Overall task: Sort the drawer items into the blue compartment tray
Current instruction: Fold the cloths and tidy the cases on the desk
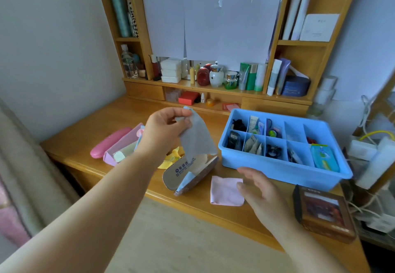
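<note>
Left hand (165,126) pinches grey cloth (197,138), raised above open case (190,171). Right hand (259,189) open, fingers relaxed, over pink cloth (224,190) on counter (85,129). Blue tray (284,169) right of case.

The tray (284,167) sits on the counter (89,129) at about 3 o'clock from the open glasses case (190,174), near it. A folded cloth (224,190) lies flat just at 4 o'clock of that case, before the tray. A closed case (110,142) and a box (123,146) lie side by side at 9 o'clock, well apart from the tray. A crumpled cloth (173,157) lies behind the open case. A carton (324,213) stands at 5 o'clock of the tray, at the counter's near edge. The shelf unit (213,89) stands behind everything, at 12 o'clock.
</note>
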The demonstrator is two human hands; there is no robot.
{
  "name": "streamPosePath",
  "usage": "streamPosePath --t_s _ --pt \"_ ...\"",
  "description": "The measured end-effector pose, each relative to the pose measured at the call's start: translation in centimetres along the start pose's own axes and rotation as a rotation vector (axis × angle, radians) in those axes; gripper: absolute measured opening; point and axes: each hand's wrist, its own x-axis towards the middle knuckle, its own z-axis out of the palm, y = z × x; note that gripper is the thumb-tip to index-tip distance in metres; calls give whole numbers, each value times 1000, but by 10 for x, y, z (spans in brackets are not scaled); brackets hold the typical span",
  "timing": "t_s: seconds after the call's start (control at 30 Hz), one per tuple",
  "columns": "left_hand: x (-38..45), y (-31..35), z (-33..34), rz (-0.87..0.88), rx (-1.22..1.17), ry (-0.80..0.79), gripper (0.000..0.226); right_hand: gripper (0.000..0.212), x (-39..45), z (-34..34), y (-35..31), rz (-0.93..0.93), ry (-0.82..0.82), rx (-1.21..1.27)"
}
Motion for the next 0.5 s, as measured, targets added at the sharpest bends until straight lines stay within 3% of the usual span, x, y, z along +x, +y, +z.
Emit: streamPosePath --t_s 0.13,0.2,0.27,0.4,0.5 --pt "-33 -2 27 -21 -25 -236 29 41 8 -14 -26 80 23 354" --pt "-48 -1 35 -46 -116 -420 30 57 12 -23 -33 166 -96 657" --pt "-60 0 43 -44 -82 -567 24 56 10 -31 -37 236 -257 826" --pt "-71 -2 55 213 453 -465 10 26 -1 -33 -36 155 -327 669" --pt "-76 -1 59 353 655 -446 4 10 -7 -35 -32 151 -276 631"
